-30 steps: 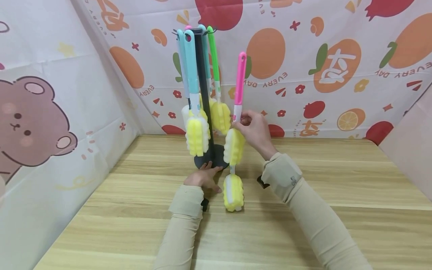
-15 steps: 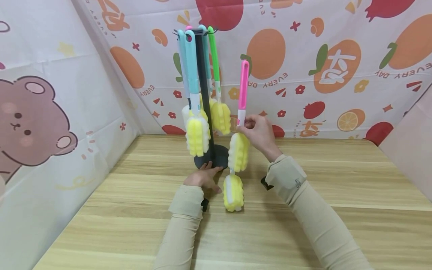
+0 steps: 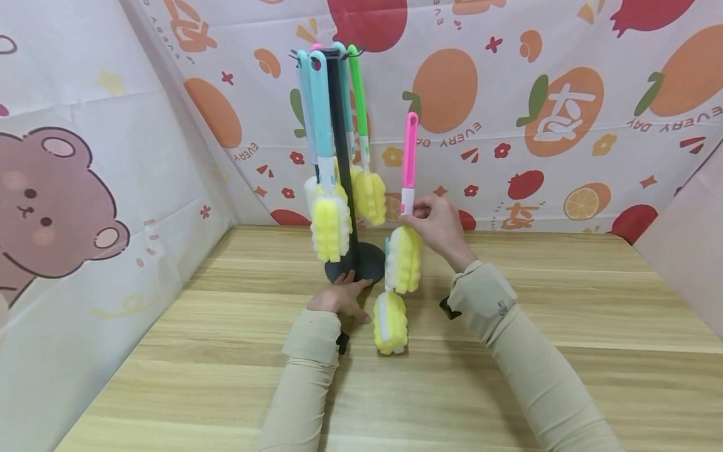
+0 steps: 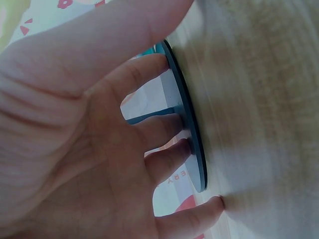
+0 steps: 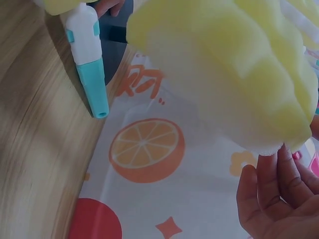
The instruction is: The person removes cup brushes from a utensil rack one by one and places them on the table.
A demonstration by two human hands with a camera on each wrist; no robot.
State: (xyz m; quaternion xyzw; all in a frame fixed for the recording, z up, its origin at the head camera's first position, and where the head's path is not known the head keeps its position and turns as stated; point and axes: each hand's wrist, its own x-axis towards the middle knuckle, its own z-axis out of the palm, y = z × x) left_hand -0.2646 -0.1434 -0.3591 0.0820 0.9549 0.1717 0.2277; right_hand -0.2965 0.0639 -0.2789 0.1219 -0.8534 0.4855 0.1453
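My right hand (image 3: 440,229) pinches a pink-handled sponge brush (image 3: 409,157) at its white neck. The brush is upright, its yellow and white sponge head (image 5: 234,64) hanging down in the air. On the base of a black stand (image 3: 369,257) rest the fingers of my left hand (image 3: 337,298), fairly straight; one fingertip touches the table in the left wrist view. Several brushes with teal, green and pink handles hang from the stand's top hooks, among them a teal-handled brush (image 3: 322,119). Another sponge brush (image 3: 391,323) lies on the table, its teal handle (image 5: 93,89) clearest in the right wrist view.
A wooden table (image 3: 536,376) carries the stand. Behind it hangs a fruit-printed cloth (image 3: 508,94), and at the left a white cloth with a bear (image 3: 53,207).
My right hand has moved right and a little down with the pink-handled brush, away from the stand. The left hand keeps its place on the base.
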